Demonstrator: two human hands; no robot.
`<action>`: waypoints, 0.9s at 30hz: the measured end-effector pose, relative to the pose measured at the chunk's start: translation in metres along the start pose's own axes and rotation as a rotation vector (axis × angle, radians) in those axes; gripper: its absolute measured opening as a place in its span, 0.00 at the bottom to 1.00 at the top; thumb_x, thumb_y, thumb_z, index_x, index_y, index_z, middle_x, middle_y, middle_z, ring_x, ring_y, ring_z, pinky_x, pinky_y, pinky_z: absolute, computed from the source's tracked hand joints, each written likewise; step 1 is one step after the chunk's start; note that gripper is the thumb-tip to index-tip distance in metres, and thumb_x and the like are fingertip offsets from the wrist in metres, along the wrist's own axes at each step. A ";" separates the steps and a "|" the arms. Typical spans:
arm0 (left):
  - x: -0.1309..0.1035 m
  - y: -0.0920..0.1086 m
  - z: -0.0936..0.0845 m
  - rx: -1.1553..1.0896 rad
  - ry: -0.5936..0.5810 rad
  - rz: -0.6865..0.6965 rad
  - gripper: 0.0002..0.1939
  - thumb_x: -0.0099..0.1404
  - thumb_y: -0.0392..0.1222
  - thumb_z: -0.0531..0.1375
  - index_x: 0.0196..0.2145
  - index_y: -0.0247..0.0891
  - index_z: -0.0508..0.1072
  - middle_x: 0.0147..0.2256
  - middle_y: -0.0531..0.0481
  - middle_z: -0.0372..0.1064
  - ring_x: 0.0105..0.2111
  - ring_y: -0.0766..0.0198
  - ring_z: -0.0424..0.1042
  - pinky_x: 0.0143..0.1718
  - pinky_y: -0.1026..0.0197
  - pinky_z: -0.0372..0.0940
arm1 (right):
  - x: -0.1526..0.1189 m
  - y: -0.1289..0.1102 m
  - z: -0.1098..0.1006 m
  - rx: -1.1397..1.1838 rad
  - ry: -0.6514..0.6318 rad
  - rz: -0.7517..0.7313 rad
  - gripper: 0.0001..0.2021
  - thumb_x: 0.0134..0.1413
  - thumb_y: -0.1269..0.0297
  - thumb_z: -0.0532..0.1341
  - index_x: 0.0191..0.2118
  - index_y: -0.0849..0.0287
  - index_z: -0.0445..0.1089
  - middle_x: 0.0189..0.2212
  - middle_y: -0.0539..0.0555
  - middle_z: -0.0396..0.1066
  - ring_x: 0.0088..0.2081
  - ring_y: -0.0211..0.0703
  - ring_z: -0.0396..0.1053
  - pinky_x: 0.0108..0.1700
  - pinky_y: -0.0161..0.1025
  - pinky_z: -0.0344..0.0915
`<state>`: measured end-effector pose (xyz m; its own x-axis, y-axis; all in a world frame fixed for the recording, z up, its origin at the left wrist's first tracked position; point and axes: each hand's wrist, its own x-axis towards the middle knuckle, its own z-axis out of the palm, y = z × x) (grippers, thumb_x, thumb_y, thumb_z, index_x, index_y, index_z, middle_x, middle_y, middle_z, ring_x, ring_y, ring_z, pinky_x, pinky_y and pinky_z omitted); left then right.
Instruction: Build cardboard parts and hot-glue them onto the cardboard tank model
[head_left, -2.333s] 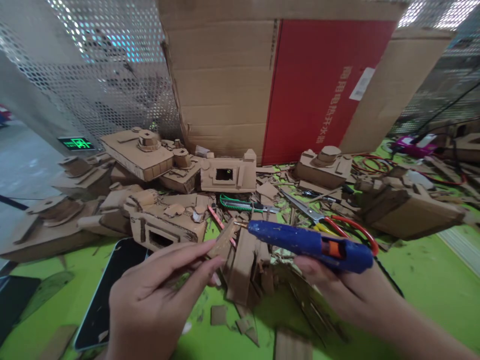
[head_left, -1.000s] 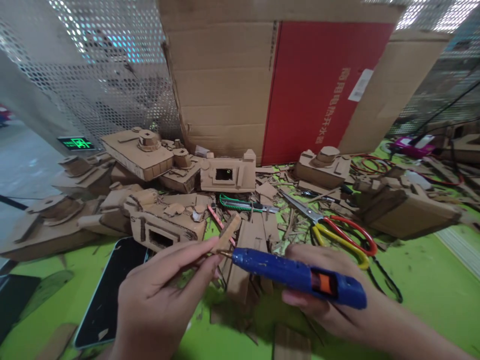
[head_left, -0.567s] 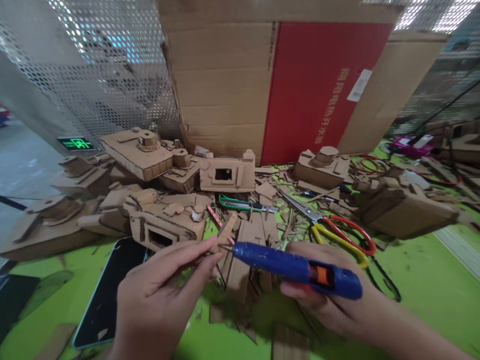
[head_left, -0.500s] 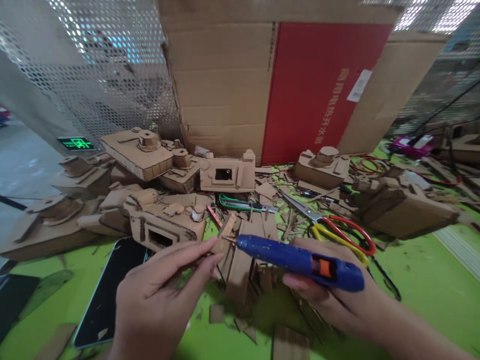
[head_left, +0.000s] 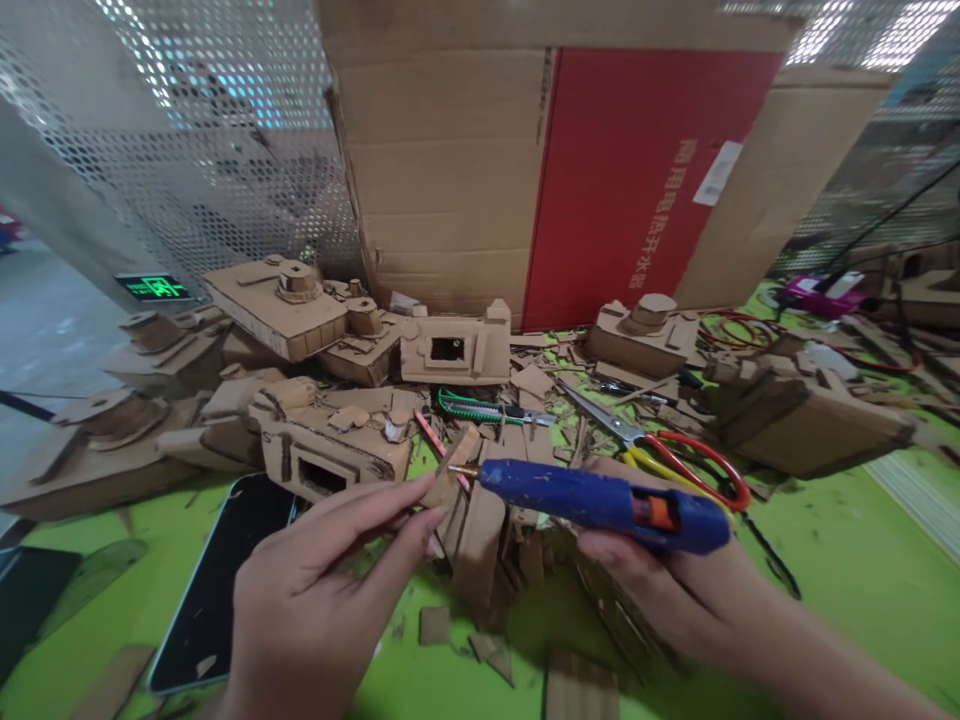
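Between thumb and fingers, my left hand (head_left: 330,580) pinches a small cardboard strip (head_left: 459,450) that points up and away. My right hand (head_left: 667,590) is wrapped round a blue hot glue gun (head_left: 570,497), whose orange inside shows through a side opening. The metal nozzle of the gun points left and lies at the strip, just past my left fingertips; whether it touches cannot be told. Beneath the hands lie cardboard pieces (head_left: 480,550). Just beyond are a green box cutter (head_left: 487,407) and a pair of scissors (head_left: 697,470) with red and yellow handles.
Cardboard models (head_left: 277,305) crowd the left and back of the green table (head_left: 840,620). Another model (head_left: 814,420) stands at the right. A dark phone-like slab (head_left: 225,580) lies at the left. A large cardboard sheet with a red panel (head_left: 645,180) stands behind.
The glue gun has tilted slightly, its nozzle rising a little along the cardboard strip. My right hand has shifted slightly with it. My left hand stays nearly still.
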<state>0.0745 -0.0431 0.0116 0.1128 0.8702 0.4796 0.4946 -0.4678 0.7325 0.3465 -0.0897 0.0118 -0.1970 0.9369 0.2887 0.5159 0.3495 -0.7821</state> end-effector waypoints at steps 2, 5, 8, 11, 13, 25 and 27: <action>0.000 0.000 0.000 -0.011 0.008 0.003 0.12 0.64 0.41 0.74 0.44 0.57 0.89 0.38 0.56 0.88 0.35 0.58 0.85 0.44 0.58 0.81 | 0.000 0.000 0.000 -0.038 0.038 0.009 0.12 0.75 0.54 0.60 0.37 0.51 0.70 0.27 0.50 0.69 0.26 0.44 0.67 0.28 0.40 0.66; 0.000 0.000 -0.001 -0.028 0.019 -0.022 0.11 0.63 0.42 0.75 0.43 0.58 0.89 0.37 0.57 0.88 0.29 0.60 0.83 0.43 0.57 0.81 | 0.003 0.002 -0.001 -0.082 0.074 0.036 0.15 0.74 0.54 0.59 0.33 0.51 0.68 0.22 0.47 0.64 0.21 0.42 0.61 0.24 0.39 0.60; -0.002 0.002 -0.002 -0.132 -0.001 -0.143 0.10 0.63 0.43 0.75 0.42 0.56 0.89 0.34 0.55 0.87 0.25 0.62 0.81 0.37 0.59 0.81 | 0.006 0.009 -0.003 -0.092 0.156 0.116 0.21 0.75 0.49 0.57 0.29 0.52 0.65 0.19 0.47 0.59 0.20 0.42 0.57 0.22 0.40 0.56; -0.001 0.009 0.000 -0.444 -0.149 -0.447 0.10 0.61 0.45 0.77 0.41 0.52 0.89 0.28 0.52 0.85 0.26 0.61 0.82 0.30 0.65 0.78 | 0.007 0.015 -0.003 -0.026 0.194 0.207 0.20 0.76 0.47 0.56 0.34 0.53 0.70 0.28 0.51 0.69 0.30 0.47 0.68 0.31 0.41 0.65; 0.002 0.015 0.004 -0.617 -0.282 -0.581 0.10 0.58 0.45 0.79 0.39 0.47 0.89 0.28 0.50 0.84 0.29 0.60 0.83 0.30 0.66 0.77 | 0.008 0.017 -0.004 0.099 0.145 0.241 0.16 0.76 0.48 0.56 0.45 0.54 0.73 0.39 0.55 0.75 0.41 0.50 0.72 0.43 0.45 0.70; 0.026 0.061 0.056 -0.924 -0.555 -0.629 0.16 0.54 0.51 0.81 0.39 0.44 0.90 0.54 0.43 0.82 0.52 0.55 0.79 0.53 0.58 0.72 | 0.031 0.010 -0.010 0.476 0.164 0.229 0.18 0.64 0.45 0.69 0.46 0.53 0.74 0.39 0.52 0.78 0.38 0.46 0.74 0.42 0.41 0.71; 0.026 0.065 0.063 -0.967 -0.550 -0.633 0.16 0.54 0.51 0.81 0.39 0.43 0.90 0.53 0.43 0.82 0.52 0.55 0.79 0.55 0.58 0.70 | 0.031 0.013 -0.008 0.514 0.228 0.249 0.19 0.62 0.44 0.70 0.46 0.53 0.74 0.40 0.53 0.78 0.38 0.46 0.74 0.41 0.42 0.71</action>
<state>0.1644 -0.0413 0.0413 0.5428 0.8221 -0.1721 -0.2067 0.3293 0.9213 0.3535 -0.0559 0.0154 0.0903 0.9874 0.1297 0.0446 0.1261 -0.9910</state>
